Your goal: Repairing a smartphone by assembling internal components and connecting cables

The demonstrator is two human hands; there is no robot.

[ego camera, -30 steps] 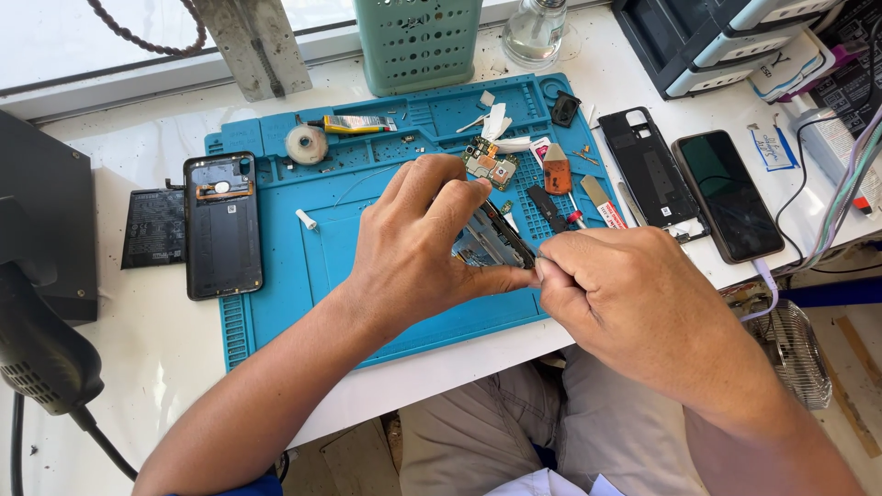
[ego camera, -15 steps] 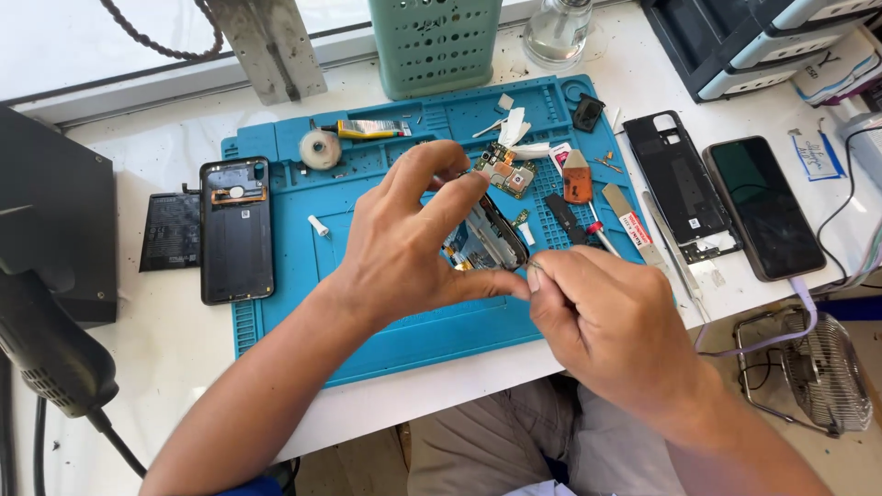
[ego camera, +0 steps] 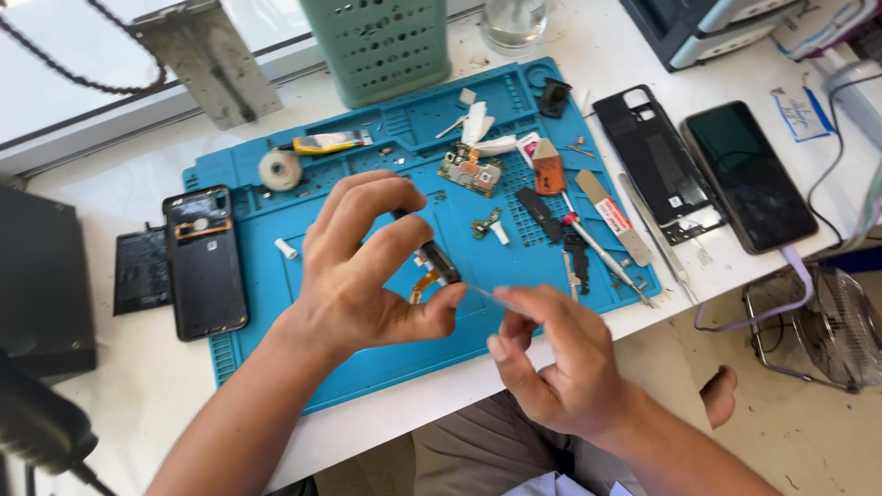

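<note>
A white surface [ego camera: 110, 386] spans the view, its near edge running diagonally from lower left to the right, with the person's lap just below it. On it lies a large blue work mat [ego camera: 294, 367], whose near edge sits close to the surface's edge; the mat's lower left part is bare and gives the most open room. A pale green perforated basket [ego camera: 381, 46] stands at the mat's far edge. Right of the mat, a black phone back cover [ego camera: 652, 156] and a dark phone [ego camera: 749, 174] lie side by side, near the surface's right edge. On the mat's left edge rests a black phone shell [ego camera: 204, 262], with a flat black battery [ego camera: 141, 271] just beside it on the surface. The left hand [ego camera: 354, 276] hovers above the mat's middle, its fingers [ego camera: 386, 253] pinched narrow around a small black part with an orange flex strip [ego camera: 434, 271]. The right hand [ego camera: 556, 363], over the surface's near edge, has its fingers closed on thin metal tweezers [ego camera: 491, 296], whose tip reaches toward the part. Farther back lie a small circuit board [ego camera: 470, 171], a red-handled screwdriver [ego camera: 597, 248] and a tape roll [ego camera: 279, 169].
</note>
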